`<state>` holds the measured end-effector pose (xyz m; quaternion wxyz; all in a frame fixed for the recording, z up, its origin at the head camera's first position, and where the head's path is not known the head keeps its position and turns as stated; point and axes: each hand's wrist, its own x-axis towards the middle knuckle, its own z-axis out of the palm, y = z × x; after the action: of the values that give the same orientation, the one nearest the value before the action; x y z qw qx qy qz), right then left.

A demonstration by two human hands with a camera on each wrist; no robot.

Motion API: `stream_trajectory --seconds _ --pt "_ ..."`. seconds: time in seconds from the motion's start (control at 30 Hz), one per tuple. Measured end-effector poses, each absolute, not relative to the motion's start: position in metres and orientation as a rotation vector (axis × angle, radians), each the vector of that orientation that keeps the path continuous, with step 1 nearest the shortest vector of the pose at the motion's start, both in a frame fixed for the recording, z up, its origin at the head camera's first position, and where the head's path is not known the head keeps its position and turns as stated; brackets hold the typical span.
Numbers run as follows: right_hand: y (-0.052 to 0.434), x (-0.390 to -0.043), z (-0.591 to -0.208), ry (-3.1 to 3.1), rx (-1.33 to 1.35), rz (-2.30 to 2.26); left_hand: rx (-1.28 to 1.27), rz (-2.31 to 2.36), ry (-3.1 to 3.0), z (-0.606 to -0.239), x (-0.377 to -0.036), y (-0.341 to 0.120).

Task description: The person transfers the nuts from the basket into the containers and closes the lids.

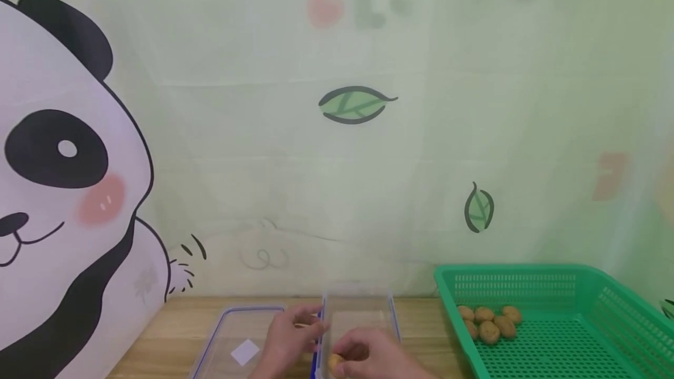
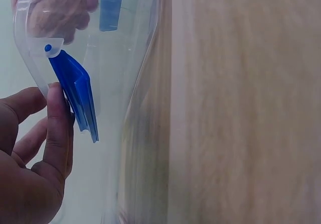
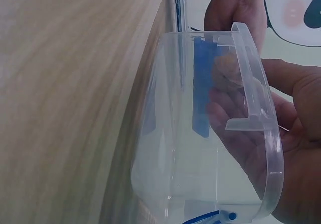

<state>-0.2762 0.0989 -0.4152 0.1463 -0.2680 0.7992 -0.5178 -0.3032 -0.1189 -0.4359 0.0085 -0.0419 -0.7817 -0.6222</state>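
Observation:
A clear plastic container (image 1: 360,319) with blue side latches stands on the wooden table, open at the top. At its left rim my left hand (image 1: 292,335) pinches the edge between thumb and fingers, beside a hanging blue latch (image 2: 75,88). My right hand (image 1: 375,354) reaches in over the container and holds a small potato (image 1: 335,361) in its fingertips. Through the clear wall in the right wrist view, the fingers of the right hand (image 3: 301,98) appear inside, below the rim; the potato is hard to make out there.
To the left lies a clear lid (image 1: 218,347) with a blue seal and a white label (image 1: 245,352). A green basket (image 1: 553,361) stands at the right, with several potatoes (image 1: 489,332) in its back left corner. A printed cloth (image 1: 263,151) hangs behind the table.

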Motion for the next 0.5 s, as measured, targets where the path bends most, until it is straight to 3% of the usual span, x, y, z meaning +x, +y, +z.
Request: stream_trajectory --seconds 0.5 --pt "0.1028 -0.2824 -0.4190 2.210 -0.765 -1.407 -0.159 -1.939 -2.430 -0.4353 -0.3007 -0.1192"
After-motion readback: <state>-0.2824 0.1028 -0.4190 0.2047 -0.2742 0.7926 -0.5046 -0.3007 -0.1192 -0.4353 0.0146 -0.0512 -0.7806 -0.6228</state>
